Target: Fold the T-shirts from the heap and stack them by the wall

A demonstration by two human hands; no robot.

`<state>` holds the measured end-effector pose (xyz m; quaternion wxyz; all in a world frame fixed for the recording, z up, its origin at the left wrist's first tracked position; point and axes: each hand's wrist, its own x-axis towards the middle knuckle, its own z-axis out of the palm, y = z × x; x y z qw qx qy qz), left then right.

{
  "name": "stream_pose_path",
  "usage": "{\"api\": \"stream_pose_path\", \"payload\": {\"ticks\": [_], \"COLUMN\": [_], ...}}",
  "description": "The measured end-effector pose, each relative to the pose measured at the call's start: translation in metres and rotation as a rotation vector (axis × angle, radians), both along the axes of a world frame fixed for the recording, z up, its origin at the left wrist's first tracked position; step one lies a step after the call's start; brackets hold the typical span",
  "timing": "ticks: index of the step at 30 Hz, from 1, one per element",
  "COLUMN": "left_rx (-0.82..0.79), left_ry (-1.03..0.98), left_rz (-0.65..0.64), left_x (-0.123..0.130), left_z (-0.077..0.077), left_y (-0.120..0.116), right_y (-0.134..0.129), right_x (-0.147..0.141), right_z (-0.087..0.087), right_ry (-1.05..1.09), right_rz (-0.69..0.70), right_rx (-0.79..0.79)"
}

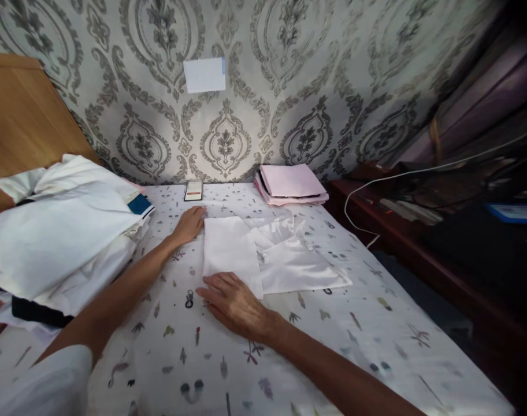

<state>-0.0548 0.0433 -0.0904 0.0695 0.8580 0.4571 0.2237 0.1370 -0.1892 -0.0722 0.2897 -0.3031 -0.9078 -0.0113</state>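
Note:
A white garment point(233, 242), folded over on its left side, lies on the bed sheet point(172, 352). Its right part point(304, 268) spreads out thin and wrinkled, ending in a pointed corner. My left hand point(189, 224) rests beside the garment's far left corner, fingers stretched toward the edge. At the near left corner, my right hand point(237, 306) lies palm down with its fingers apart, the fingertips touching the cloth's near edge. The undersides of both hands are hidden.
Left of my arm is a loose heap of white clothes point(73, 231) by a wooden board point(25, 110). A folded pink stack point(293, 182) and a small phone-like object point(193, 190) sit near the patterned wall point(226, 133). A cable point(402, 173) crosses dark furniture point(419, 260) at right.

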Motion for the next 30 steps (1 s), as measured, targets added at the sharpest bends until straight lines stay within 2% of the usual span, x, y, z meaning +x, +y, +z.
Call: {"api": "stream_pose_path", "payload": {"ticks": [2, 4, 7, 9, 11, 16, 20, 22, 24, 25, 26, 28, 30], "left_rx": [0.068, 0.157, 0.175, 0.133, 0.114, 0.182, 0.258, 0.165, -0.058, -0.183, -0.286, -0.387, -0.409], "left_ry": [-0.022, -0.005, 0.176, 0.289, 0.359, 0.355, 0.372, 0.337, 0.21, 0.102, -0.027, -0.297, -0.455], "left_rz": [-0.018, -0.09, -0.423, -0.57, -0.636, -0.655, -0.779, -0.858, -0.886, -0.839, -0.736, -0.384, 0.004], "left_x": [-0.011, -0.022, -0.035, -0.041, -0.045, -0.044, -0.036, -0.031, -0.026, -0.023, -0.02, -0.013, -0.004], "left_z": [0.001, 0.004, 0.013, 0.018, 0.019, 0.021, 0.03, 0.036, 0.043, 0.047, 0.05, 0.057, 0.062], "left_y": [-0.052, -0.118, -0.21, -0.25, -0.271, -0.286, -0.308, -0.315, -0.306, -0.294, -0.277, -0.23, -0.174], "right_y": [-0.024, -0.054, -0.098, -0.121, -0.137, -0.16, -0.171, -0.172, -0.165, -0.159, -0.152, -0.131, -0.107], "right_x": [0.014, 0.03, 0.049, 0.054, 0.054, 0.05, 0.055, 0.058, 0.059, 0.057, 0.054, 0.041, 0.019], "right_z": [0.005, 0.007, 0.007, 0.006, 0.005, 0.005, 0.012, 0.018, 0.024, 0.028, 0.031, 0.036, 0.039], "right_ry": [0.005, -0.005, -0.027, -0.041, -0.036, 0.049, 0.153, 0.181, 0.199, 0.203, 0.202, 0.161, 0.068], "right_rz": [0.024, 0.028, -0.018, -0.039, -0.05, -0.108, -0.132, -0.132, -0.121, -0.122, -0.13, -0.162, -0.215], "right_rx": [0.0, -0.057, -0.199, -0.267, -0.288, -0.289, -0.369, -0.43, -0.46, -0.459, -0.442, -0.385, -0.314]}}
